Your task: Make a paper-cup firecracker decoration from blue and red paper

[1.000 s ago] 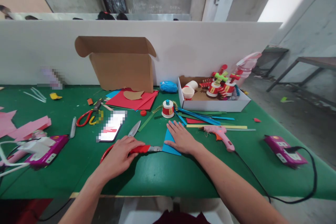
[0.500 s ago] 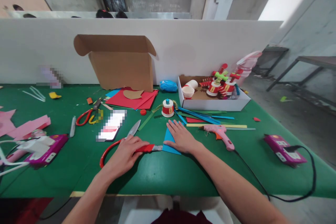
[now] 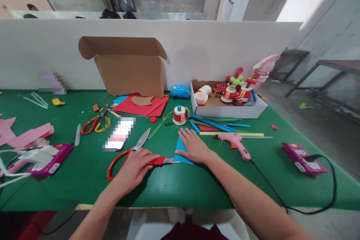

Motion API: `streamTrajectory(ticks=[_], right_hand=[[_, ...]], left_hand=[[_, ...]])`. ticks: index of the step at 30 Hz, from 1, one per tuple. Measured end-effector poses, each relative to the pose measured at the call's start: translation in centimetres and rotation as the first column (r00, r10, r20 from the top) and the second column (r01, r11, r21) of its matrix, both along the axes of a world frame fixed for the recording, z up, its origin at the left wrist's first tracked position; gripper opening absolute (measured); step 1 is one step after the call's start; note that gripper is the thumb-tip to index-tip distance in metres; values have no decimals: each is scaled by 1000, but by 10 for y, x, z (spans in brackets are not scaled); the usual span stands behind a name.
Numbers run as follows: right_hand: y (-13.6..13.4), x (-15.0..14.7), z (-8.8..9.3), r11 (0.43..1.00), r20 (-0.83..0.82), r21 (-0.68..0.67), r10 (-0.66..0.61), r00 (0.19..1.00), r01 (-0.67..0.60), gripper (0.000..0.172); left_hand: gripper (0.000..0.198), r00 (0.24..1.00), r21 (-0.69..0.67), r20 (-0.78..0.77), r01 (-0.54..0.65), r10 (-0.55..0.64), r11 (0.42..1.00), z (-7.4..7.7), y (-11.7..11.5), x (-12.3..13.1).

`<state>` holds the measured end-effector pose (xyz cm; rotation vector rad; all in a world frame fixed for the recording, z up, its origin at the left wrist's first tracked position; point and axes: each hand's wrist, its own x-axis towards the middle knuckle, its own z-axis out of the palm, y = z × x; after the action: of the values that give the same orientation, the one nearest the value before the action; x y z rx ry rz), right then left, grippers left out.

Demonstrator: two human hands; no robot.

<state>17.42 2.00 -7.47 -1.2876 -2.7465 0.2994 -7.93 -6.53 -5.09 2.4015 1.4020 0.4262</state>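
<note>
My left hand [image 3: 138,162] is closed around a red utility knife [image 3: 156,161], its blade pointing right and its tip at the left edge of a blue sheet of paper [image 3: 180,154]. Flat on that sheet rests my right hand [image 3: 194,145], fingers stretched and pressing it to the table. Large red-handled scissors [image 3: 142,139] lie partly hidden beneath my left hand. Beyond my right hand stands a red and white paper cup figure [image 3: 179,115] with coiled paper arms and a small blue piece on top.
A pink glue gun [image 3: 235,143] lies to the right, its cord trailing to a purple power strip [image 3: 303,159]. A white box [image 3: 230,112] holds cup figures. Coloured sheets [image 3: 132,108], smaller scissors [image 3: 95,120] and a phone [image 3: 120,133] lie to the left.
The knife blade has turned slightly and looks narrower at the paper's edge. My right hand stays flat on the sheet.
</note>
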Motion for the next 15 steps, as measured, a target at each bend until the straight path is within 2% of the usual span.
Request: streamTrajectory(ticks=[4,15], right_hand=[[1,0,-3,1000,-14,9,0,1000,0,86],[-2,-2,6,1000,21,-21,-17,1000,18,86]], left_hand=[[33,1000,-20,1,-22,22,1000,1,-2,7],[35,998,-39,3,-68,68,997,1,-9,22]])
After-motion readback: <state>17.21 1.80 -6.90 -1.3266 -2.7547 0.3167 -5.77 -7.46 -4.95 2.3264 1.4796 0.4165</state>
